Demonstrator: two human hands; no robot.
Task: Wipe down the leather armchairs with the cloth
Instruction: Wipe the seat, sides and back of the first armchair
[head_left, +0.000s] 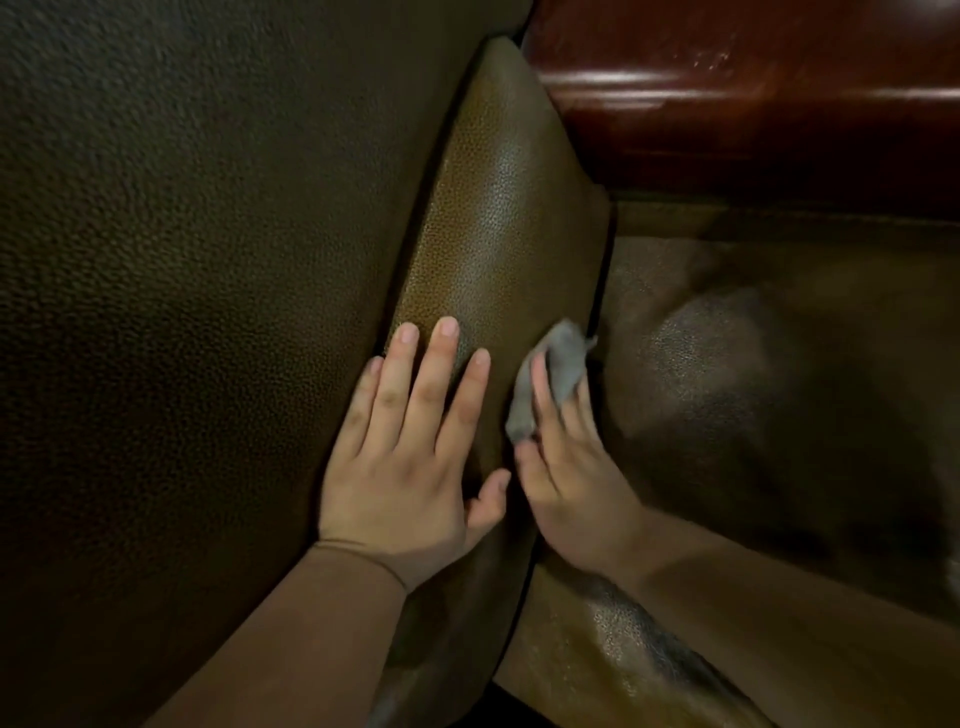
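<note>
Grey cloth (550, 384), thin and limp, sits bunched under the right hand (566, 478), whose grip pinches it against the pebbled leather cushion edge (498, 218). Such fabric likely weighs almost nothing and should be held by a gathered wad. Beside it the left hand (410, 457) lies flat, fingers straight, steadying the cushion. Beyond, polished dark wood (753, 88) gleams.

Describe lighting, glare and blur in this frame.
Head view: dim, warm light; glare streaks on the glossy wood and a sheen on the leather cushion; the right hand and grey cloth are motion-blurred, the flat left hand sharper; wide-angle bending at the edges.
</note>
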